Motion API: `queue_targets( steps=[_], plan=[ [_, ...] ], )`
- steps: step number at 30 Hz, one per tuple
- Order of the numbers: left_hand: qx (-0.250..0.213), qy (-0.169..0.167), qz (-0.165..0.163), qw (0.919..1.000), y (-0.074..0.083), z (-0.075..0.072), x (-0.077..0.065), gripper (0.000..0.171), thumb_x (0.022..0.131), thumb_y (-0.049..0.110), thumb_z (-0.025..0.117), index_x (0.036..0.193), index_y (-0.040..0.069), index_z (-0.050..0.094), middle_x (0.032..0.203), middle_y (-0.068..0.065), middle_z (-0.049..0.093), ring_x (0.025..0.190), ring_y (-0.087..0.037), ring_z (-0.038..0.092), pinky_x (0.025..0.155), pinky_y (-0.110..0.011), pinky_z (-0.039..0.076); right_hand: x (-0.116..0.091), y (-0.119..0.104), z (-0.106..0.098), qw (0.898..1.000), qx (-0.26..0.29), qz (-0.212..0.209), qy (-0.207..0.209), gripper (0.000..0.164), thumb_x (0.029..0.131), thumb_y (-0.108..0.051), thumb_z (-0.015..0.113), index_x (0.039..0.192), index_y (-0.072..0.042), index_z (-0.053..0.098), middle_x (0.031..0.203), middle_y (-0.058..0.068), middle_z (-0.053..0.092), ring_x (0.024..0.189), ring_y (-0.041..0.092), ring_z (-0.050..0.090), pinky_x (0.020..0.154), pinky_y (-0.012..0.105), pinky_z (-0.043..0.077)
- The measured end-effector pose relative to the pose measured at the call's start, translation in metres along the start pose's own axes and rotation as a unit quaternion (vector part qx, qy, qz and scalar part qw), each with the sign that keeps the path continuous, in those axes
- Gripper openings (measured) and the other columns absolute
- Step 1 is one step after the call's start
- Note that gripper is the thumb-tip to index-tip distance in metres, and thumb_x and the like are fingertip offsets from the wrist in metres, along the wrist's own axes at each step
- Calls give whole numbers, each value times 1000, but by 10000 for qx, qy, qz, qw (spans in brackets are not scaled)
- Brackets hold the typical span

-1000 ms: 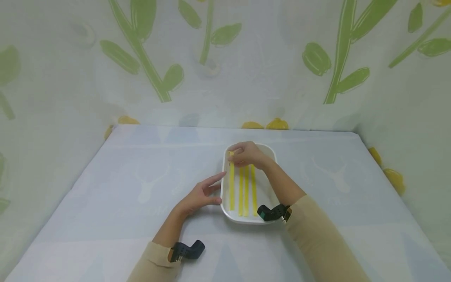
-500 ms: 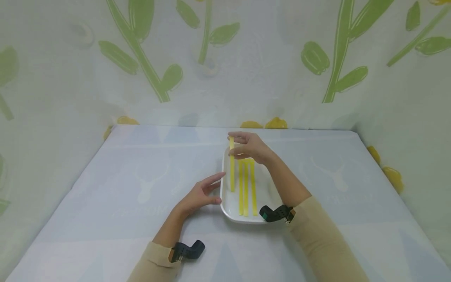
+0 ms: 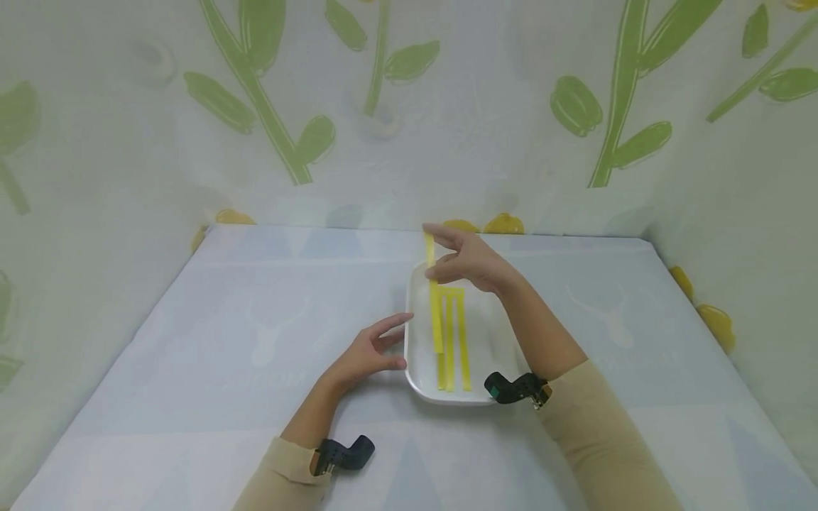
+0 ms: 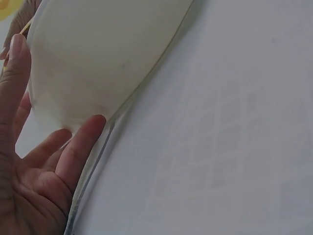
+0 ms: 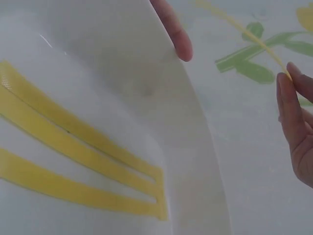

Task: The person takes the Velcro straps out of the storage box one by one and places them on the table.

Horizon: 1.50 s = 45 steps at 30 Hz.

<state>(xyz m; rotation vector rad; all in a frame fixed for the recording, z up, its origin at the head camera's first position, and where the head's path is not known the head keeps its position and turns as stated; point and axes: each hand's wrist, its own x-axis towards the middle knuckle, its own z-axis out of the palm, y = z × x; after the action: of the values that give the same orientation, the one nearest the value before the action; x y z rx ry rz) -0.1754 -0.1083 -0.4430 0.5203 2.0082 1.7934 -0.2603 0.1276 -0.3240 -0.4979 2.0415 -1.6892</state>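
Note:
A white rounded tray [image 3: 492, 333] holds several thin flat yellow strips [image 3: 450, 341]. In the right wrist view, three of these lengthwise strips [image 5: 93, 147] meet a short crosswise one at the far end. My right hand [image 3: 473, 259] pinches another yellow strip [image 3: 437, 319] above the tray, its upper end at the fingertips and its lower end hanging over the left lengthwise strip. My left hand [image 3: 371, 351] rests against the tray's left side with fingers and thumb spread. In the left wrist view, its fingertips touch the tray's outer wall [image 4: 107, 58].
A pale patterned cloth [image 3: 275, 284] covers the table around the tray. Behind it stands a pale wall covering [image 3: 473, 142] with green stems and leaves. Black wrist cameras [image 3: 345, 454] sit on both wrists, the right one overlapping the tray's near right corner.
My right hand has lifted the left strip off the tray floor, raised it and moved it slightly right, over the other strips. The left hand has stayed at the tray's side.

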Motion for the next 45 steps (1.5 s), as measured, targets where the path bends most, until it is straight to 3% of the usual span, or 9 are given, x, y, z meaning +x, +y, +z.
queue_targets(
  steps=[6, 14, 18, 30, 36, 45],
  plan=[
    [-99, -28, -65, 9999, -2, 2, 0, 78, 76, 16, 80, 144, 17, 40, 155, -3, 27, 138, -33, 33, 97, -42, 47, -14, -4, -9, 9994, -337, 36, 93, 86, 75, -7, 77, 147, -26, 34, 155, -1, 25, 100, 27, 62, 93, 39, 49],
    [-186, -52, -82, 9998, -2, 1, 0, 81, 74, 18, 81, 144, 19, 40, 155, -2, 26, 140, -31, 29, 102, -41, 42, -37, -6, -23, 9995, -310, -28, -74, 85, 77, -6, 76, 148, -23, 33, 156, 1, 23, 73, 19, 62, 84, 33, 53],
    [-190, -71, -85, 9998, -3, 1, 0, 82, 74, 18, 81, 144, 20, 39, 155, -2, 25, 142, -30, 26, 103, -40, 40, -49, -7, -31, 9997, -215, -6, -126, 84, 78, -4, 75, 148, -21, 32, 156, 5, 20, 67, 17, 62, 83, 32, 53],
    [-155, -86, -111, 9998, -2, 0, 1, 81, 76, 14, 80, 145, 20, 38, 156, 0, 25, 142, -28, 26, 104, -40, 40, -83, 7, -61, 9998, -170, 47, -120, 87, 79, 5, 70, 150, -12, 24, 158, 10, 16, 80, 22, 71, 82, 33, 55],
    [-209, -153, 85, 9996, -3, 1, 1, 85, 73, 22, 82, 145, 17, 37, 155, -2, 25, 142, -29, 25, 103, -39, 40, -97, 16, -71, 9988, -462, 171, 0, 86, 78, 1, 73, 149, -10, 27, 156, 13, 21, 80, 24, 71, 78, 34, 57],
    [-206, -163, 180, 9995, -5, 0, 1, 86, 72, 25, 82, 145, 16, 37, 156, -4, 24, 142, -30, 23, 102, -38, 41, -114, 35, -85, 9989, -462, 83, -54, 84, 80, 5, 69, 150, -7, 22, 156, 19, 14, 85, 25, 71, 81, 30, 56]
  ],
)
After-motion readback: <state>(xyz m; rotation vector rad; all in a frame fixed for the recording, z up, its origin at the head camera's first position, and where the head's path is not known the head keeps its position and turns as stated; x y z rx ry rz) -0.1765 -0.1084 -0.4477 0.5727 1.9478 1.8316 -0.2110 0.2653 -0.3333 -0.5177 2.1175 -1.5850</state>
